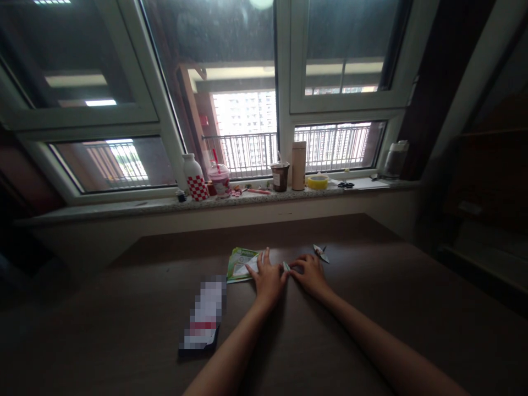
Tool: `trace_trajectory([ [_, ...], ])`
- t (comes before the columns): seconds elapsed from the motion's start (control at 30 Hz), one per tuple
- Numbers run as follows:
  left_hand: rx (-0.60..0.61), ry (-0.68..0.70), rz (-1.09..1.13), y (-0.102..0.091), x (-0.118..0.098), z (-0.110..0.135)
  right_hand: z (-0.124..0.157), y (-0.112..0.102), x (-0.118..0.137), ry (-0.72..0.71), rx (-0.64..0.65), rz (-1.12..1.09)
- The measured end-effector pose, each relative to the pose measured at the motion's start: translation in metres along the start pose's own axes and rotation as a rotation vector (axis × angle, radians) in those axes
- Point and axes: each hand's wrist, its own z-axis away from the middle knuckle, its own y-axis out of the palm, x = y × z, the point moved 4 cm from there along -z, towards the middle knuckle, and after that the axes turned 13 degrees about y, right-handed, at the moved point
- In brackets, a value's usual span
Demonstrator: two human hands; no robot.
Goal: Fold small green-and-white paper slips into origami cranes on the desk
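My left hand point(267, 278) rests low over the table, its thumb and index finger closed at a small folded piece of paper point(286, 266) while its other fingers spread outward. From the other side, my right hand point(310, 274) pinches the same paper with its fingertips. The paper is whitish-green and partly hidden by the fingers. Under and beside my left fingers lies a green and white printed sheet or packet point(239, 268). Just beyond my right hand sits a folded paper crane point(320, 253) with pointed ends.
A phone-like dark object with a blurred, pale top point(202, 313) lies left of my forearm on the brown table point(124, 308). Along the windowsill stand a checkered bottle point(196, 179), drink cups point(280, 176), a tan flask point(298, 165), yellow tape point(317, 182) and scissors point(345, 185).
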Motion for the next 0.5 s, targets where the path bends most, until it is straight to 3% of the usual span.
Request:
trace_trajectory([
  [0.5, -0.051, -0.040, 0.189, 0.0032, 0.0082, -0.0004, 0.0009, -0.0039, -0.0017, 0.003, 0.013, -0.065],
])
